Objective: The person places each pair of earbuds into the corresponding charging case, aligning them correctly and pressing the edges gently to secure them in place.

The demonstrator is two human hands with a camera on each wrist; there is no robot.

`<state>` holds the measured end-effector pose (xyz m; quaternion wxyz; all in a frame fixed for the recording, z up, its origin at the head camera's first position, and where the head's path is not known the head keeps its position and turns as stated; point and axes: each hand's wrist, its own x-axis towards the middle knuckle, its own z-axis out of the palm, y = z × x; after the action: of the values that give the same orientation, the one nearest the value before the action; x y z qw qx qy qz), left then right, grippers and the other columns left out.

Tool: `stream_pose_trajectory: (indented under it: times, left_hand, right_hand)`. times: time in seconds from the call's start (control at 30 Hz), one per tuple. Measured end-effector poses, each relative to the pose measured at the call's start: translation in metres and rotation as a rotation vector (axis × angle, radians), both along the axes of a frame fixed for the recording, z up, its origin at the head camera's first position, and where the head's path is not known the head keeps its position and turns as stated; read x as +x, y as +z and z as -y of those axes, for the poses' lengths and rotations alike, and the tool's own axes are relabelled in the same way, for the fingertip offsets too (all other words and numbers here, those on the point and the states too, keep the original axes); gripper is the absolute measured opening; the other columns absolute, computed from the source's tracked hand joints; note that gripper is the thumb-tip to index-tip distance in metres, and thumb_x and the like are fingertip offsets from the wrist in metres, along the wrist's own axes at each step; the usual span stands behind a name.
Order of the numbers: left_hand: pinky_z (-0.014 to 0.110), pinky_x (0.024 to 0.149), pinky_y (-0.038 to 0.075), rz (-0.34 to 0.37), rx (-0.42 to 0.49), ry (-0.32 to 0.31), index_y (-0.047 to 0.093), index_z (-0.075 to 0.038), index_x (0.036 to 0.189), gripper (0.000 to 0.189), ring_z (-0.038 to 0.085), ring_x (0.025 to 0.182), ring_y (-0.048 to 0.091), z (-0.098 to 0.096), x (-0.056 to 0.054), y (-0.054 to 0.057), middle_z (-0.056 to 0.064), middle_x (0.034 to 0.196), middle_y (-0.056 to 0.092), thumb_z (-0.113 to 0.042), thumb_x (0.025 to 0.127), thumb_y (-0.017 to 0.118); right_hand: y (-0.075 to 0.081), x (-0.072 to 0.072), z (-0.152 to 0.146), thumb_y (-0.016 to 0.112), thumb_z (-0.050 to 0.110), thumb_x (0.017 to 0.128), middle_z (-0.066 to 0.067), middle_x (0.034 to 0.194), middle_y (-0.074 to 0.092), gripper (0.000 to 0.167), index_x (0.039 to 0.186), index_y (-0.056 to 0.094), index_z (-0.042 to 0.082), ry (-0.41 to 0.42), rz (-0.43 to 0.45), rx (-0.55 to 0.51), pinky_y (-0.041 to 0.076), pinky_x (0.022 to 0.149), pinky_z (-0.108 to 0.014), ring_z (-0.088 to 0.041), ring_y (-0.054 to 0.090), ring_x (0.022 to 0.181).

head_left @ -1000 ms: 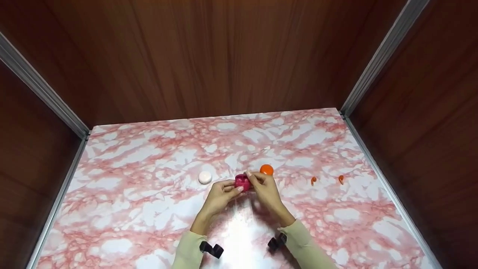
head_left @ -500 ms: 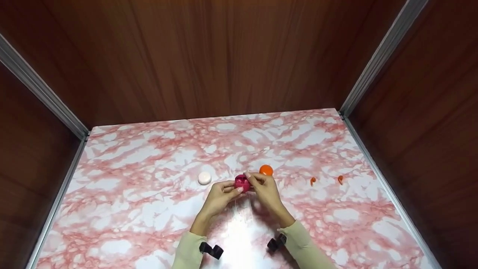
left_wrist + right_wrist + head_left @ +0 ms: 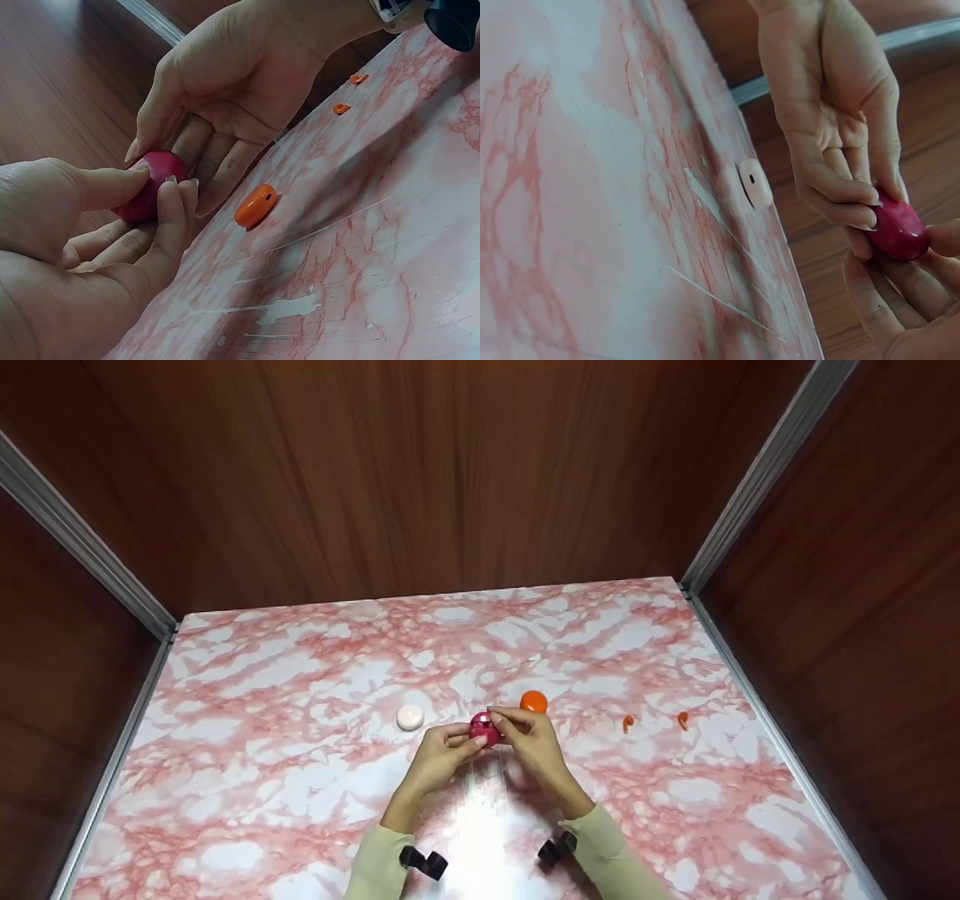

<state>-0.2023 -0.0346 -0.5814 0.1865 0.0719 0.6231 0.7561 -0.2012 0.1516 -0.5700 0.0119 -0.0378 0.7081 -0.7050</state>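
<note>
A glossy magenta earbud case [image 3: 486, 735] is held above the table between both hands, its lid only slightly raised over a dark gap in the head view. My left hand [image 3: 440, 755] pinches the case body with thumb and fingertips, plain in the left wrist view, where the case [image 3: 155, 182] is partly covered. From the other side, my right hand [image 3: 537, 744] has its thumb on the lid area and fingers behind the case. In the right wrist view, the case [image 3: 900, 231] sits between the left hand [image 3: 829, 112] and right hand [image 3: 922, 315]. Its inside is hidden.
On the pink marbled table [image 3: 300, 780], a white round case [image 3: 410, 718] lies left of the hands. An orange case [image 3: 533, 702] is just beyond the right hand. Two orange earbuds [image 3: 628, 724] lie apart farther right. Brown panels [image 3: 450, 472] enclose the table.
The magenta case's lid has swung down from open to nearly closed, with the right fingers shifting slightly left over it. The left hand keeps its hold. Table items stay put.
</note>
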Motion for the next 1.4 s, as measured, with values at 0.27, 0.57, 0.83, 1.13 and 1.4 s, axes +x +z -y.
stream_pose_trajectory:
  times: [0.27,0.57,0.83,1.13,1.4]
  left_hand:
    - [0.027,0.092,0.063,0.016,0.009,0.002,0.058,0.020,0.134,0.040,0.018,0.101,0.077,0.000,0.000,0.002,0.031,0.123,0.073,-0.001,0.101,0.066]
    - [0.027,0.093,0.063,0.024,0.005,0.015,0.060,0.019,0.132,0.039,0.012,0.096,0.076,0.002,0.001,0.002,0.027,0.120,0.075,-0.003,0.101,0.068]
    - [0.023,0.089,0.063,0.039,-0.015,0.041,0.059,0.019,0.134,0.040,0.009,0.094,0.076,0.001,0.000,-0.003,0.029,0.121,0.074,-0.002,0.101,0.067]
    - [0.025,0.089,0.064,0.056,-0.036,0.087,0.061,0.017,0.132,0.039,0.014,0.094,0.077,0.001,-0.002,-0.005,0.022,0.113,0.078,-0.005,0.101,0.069]
    - [0.023,0.082,0.064,0.012,-0.148,0.182,0.068,0.012,0.129,0.037,0.016,0.091,0.076,-0.002,-0.005,-0.007,0.020,0.109,0.074,-0.009,0.099,0.072]
  right_hand:
    - [0.000,0.002,-0.001,0.068,0.008,0.102,-0.030,0.129,0.070,0.035,0.129,0.067,-0.014,0.040,-0.040,0.013,0.065,0.084,-0.028,-0.017,0.077,0.101]
    - [-0.004,0.003,-0.003,0.069,0.007,0.101,-0.032,0.126,0.071,0.035,0.128,0.066,-0.016,0.079,-0.084,0.011,0.064,0.087,-0.026,-0.007,0.075,0.100]
    - [-0.005,0.001,-0.004,0.071,0.005,0.099,-0.029,0.128,0.072,0.036,0.130,0.068,-0.011,0.118,-0.069,0.067,0.062,0.092,-0.025,-0.029,0.074,0.115]
    - [-0.008,-0.005,-0.002,0.073,0.005,0.097,-0.025,0.127,0.074,0.036,0.131,0.069,-0.007,0.104,-0.061,0.157,0.060,0.089,-0.019,-0.037,0.072,0.117]
    - [-0.012,-0.016,0.002,0.074,0.008,0.097,-0.021,0.127,0.075,0.035,0.130,0.071,-0.005,0.081,-0.054,0.189,0.060,0.095,-0.021,-0.034,0.072,0.119]
